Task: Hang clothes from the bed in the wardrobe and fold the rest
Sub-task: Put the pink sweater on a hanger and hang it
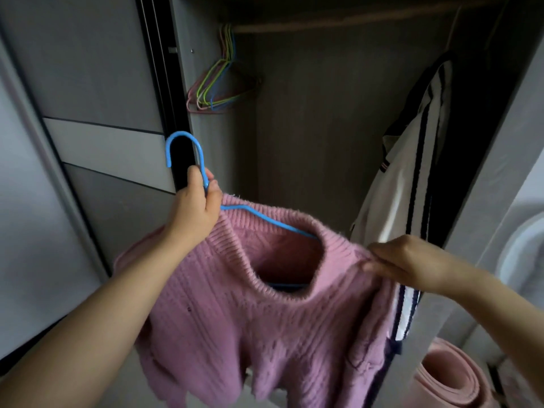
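Your forearms: both reach up from the bottom edge toward the open wardrobe (323, 119).
Sweater: the pink knit sweater (265, 319) hangs in front of you, held up before the wardrobe opening, collar uppermost and gaping.
Hanger: the blue hanger (188, 145) is threaded through the collar; one arm shows across the neck opening, its lower bar shows inside the collar, and its hook stands free above your fist.
Your left hand (194, 210): fingers curled round the hanger's neck just below the hook, gripping it and carrying the sweater's weight.
Your right hand (406, 260): pinches the knit at the sweater's right shoulder beside the collar; the fingertips are blurred.
Rail: the wooden rail (338, 22) runs across the top of the wardrobe, well above the hook.
Spare hangers: a bunch of pink, green and blue wire hangers (217, 83) hangs at the rail's left end.
Jacket: a white jacket with dark stripes (412, 172) hangs at the right, just behind your right hand.
Mat: a rolled pink mat (447, 378) stands at lower right.
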Demonstrator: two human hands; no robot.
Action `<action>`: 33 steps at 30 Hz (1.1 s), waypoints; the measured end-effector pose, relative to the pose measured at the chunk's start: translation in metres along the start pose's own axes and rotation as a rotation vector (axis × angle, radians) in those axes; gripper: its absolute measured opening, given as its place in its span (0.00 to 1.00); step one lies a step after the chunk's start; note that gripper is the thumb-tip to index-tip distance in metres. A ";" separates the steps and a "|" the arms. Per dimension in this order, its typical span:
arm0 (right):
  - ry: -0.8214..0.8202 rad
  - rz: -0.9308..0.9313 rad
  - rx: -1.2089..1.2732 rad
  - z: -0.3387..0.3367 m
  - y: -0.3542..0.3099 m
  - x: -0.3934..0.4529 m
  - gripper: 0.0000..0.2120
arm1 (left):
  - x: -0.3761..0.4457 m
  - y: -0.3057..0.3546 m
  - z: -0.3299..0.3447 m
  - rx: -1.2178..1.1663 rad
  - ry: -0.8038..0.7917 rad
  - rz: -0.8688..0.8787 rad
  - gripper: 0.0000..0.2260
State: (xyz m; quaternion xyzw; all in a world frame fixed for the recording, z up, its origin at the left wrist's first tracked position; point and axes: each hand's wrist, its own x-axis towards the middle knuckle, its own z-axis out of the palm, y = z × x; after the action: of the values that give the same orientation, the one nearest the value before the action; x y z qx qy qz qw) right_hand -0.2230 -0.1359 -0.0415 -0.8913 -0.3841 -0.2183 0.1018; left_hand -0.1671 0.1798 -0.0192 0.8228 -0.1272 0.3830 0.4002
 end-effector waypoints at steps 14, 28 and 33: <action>-0.133 0.369 0.201 0.029 -0.041 0.016 0.18 | 0.000 0.010 0.008 0.242 0.079 0.154 0.26; 0.195 0.403 0.078 0.022 -0.061 0.050 0.17 | -0.020 0.016 -0.004 0.120 -0.011 0.252 0.23; 0.339 0.464 0.219 -0.005 -0.030 0.033 0.36 | -0.022 -0.024 -0.025 0.224 0.023 0.426 0.22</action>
State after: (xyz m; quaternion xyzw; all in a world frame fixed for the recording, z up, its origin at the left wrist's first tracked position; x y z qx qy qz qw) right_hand -0.2262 -0.0953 -0.0215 -0.8897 -0.1693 -0.2923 0.3070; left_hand -0.1826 0.2120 -0.0386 0.8123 -0.2502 0.4798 0.2176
